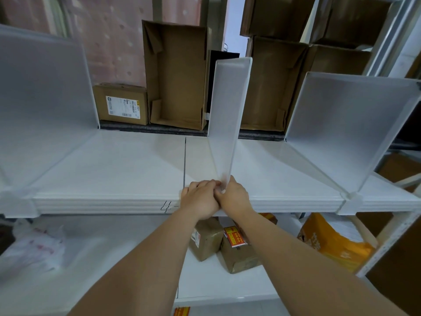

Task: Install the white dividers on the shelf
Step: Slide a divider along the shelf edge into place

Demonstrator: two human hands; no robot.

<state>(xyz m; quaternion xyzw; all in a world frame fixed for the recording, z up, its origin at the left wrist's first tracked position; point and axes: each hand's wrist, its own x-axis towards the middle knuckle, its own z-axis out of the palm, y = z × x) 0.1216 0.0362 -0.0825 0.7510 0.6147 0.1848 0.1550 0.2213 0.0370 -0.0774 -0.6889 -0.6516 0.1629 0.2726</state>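
A frosted white divider (229, 115) stands upright across the middle of the white shelf (114, 163), running from its back edge to its front edge. My left hand (199, 199) and my right hand (234, 196) meet at the divider's front lower end on the shelf's front lip, fingers closed around that end. The clip there is hidden by my fingers. Two more white dividers stand on the same shelf: one at the far left (43, 106), one at the right (344, 128), each clipped over the front edge.
Open cardboard boxes (176, 76) and a labelled carton (121, 104) stand behind the shelf. On the lower shelf lie taped brown parcels (227, 245), an orange bag (335, 242) and a white plastic bag (32, 247). A metal upright (387, 245) rises at the right.
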